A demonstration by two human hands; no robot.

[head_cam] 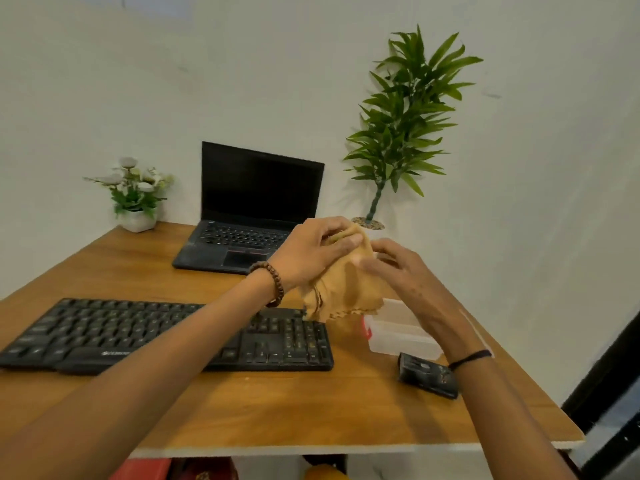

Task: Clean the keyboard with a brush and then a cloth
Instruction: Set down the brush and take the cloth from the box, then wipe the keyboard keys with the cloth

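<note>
Grip: left hand (311, 252) and right hand (398, 271) pinch tan cloth (346, 292), crumpled, zigzag-edged, hanging above keyboard (104, 330).

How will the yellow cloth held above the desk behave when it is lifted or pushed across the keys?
Probably floppy: the cloth hangs in loose folds below the left hand that pinches its top. It seems light, since a light finger grip carries it. Its zigzag lower edge might catch between keys of the keyboard.

Tan cloth (346, 287) (crumpled) hangs over right end of black keyboard (86, 330).
</note>
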